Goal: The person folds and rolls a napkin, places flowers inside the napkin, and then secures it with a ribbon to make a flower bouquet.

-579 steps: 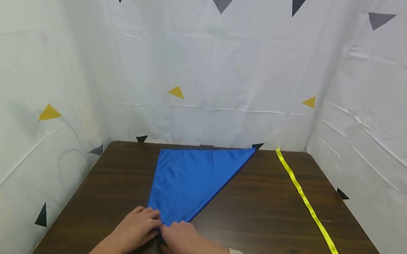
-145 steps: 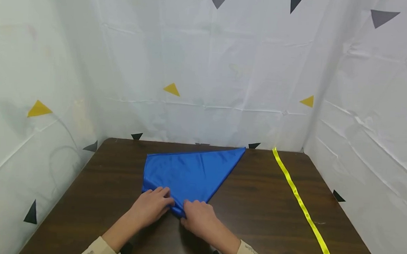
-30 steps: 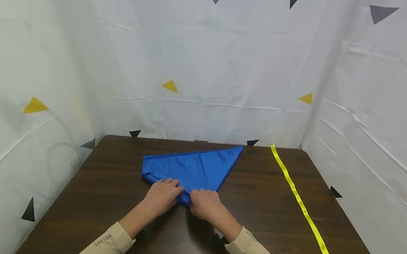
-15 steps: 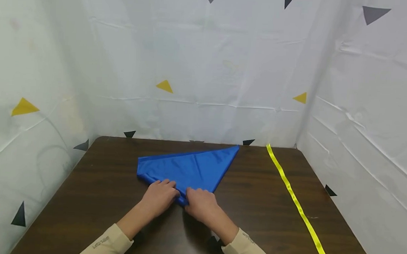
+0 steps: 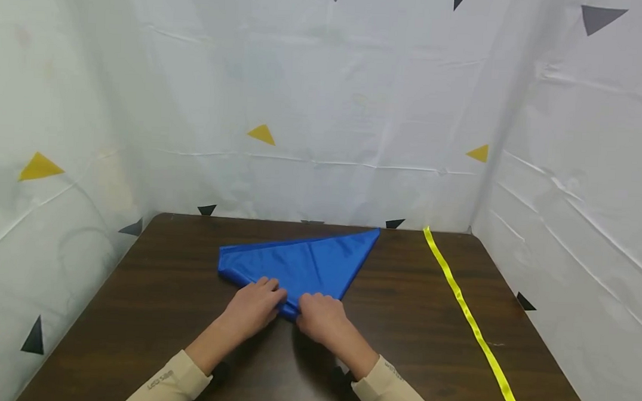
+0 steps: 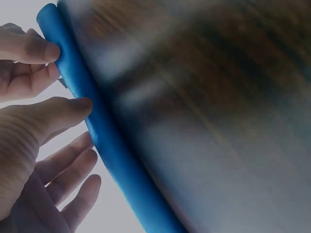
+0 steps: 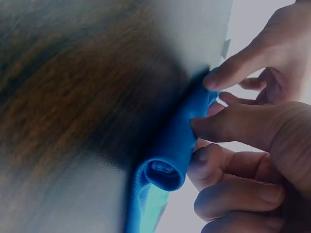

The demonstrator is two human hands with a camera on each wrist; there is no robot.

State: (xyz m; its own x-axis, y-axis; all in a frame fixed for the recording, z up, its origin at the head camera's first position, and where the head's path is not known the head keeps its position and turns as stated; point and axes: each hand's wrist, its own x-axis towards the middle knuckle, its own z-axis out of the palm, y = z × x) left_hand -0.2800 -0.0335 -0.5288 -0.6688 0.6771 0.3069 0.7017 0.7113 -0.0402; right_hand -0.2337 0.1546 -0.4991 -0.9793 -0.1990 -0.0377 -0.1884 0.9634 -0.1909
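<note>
A blue satiny cloth (image 5: 302,262) lies on the table, its near edge rolled into a tube and its far part flat, narrowing to a point at the back right. My left hand (image 5: 254,310) pinches the roll (image 6: 90,102), thumb on the near side and the other fingers spread beyond it. Close by on the right, my right hand (image 5: 323,321) pinches the same roll near its end, with its lower fingers curled. The roll's open spiral end (image 7: 165,172) shows in the right wrist view. Parts of the roll are hidden under both hands in the head view.
A yellow ribbon (image 5: 469,314) runs along the right side of the dark wooden table (image 5: 149,312), from the back edge toward the front. White sheeting (image 5: 325,105) with printed triangles walls in the back and both sides.
Since the earliest frame, the cloth's near edge has been rolled away from the person, shortening the flat part. Both hands have moved forward with it. Over the last second little differs.
</note>
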